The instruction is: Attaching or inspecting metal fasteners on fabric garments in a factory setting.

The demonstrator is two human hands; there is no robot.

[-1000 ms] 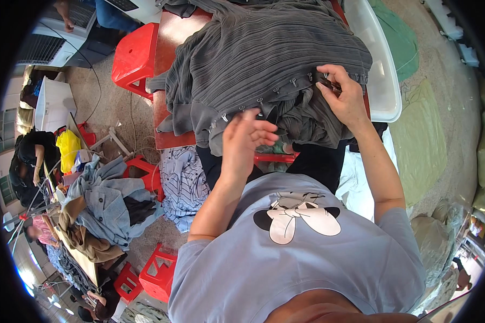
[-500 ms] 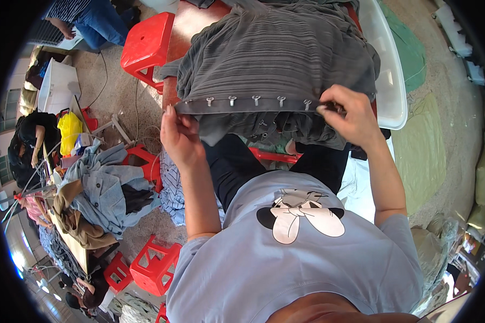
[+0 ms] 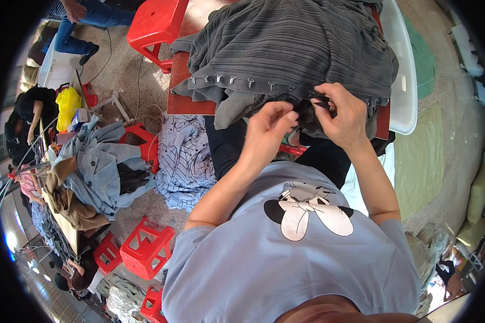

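Note:
A dark grey ribbed garment (image 3: 291, 46) lies heaped before me, its near edge a flat band (image 3: 242, 82) with a row of small pale metal hooks or clips. My right hand (image 3: 344, 116) is closed at the right part of this band, around a small dark tool (image 3: 323, 102) whose kind I cannot make out. Just left of it, below the band, my left hand (image 3: 267, 129) has its fingers curled with thumb and forefinger close together. Whether a thread or a bit of cloth is between them is too small to tell.
Under the garment is a reddish-brown tabletop (image 3: 180, 105), with a white tub (image 3: 404, 70) at its right. Red stools (image 3: 155, 24) stand to the left. Patterned cloth (image 3: 183, 161) and blue-grey clothes (image 3: 105, 167) lie at left. A person in jeans (image 3: 70, 37) is at far left.
My left hand has let go of the band's left end and moved right, near my right hand. The band now lies slack on the heap. The person at far left has shifted.

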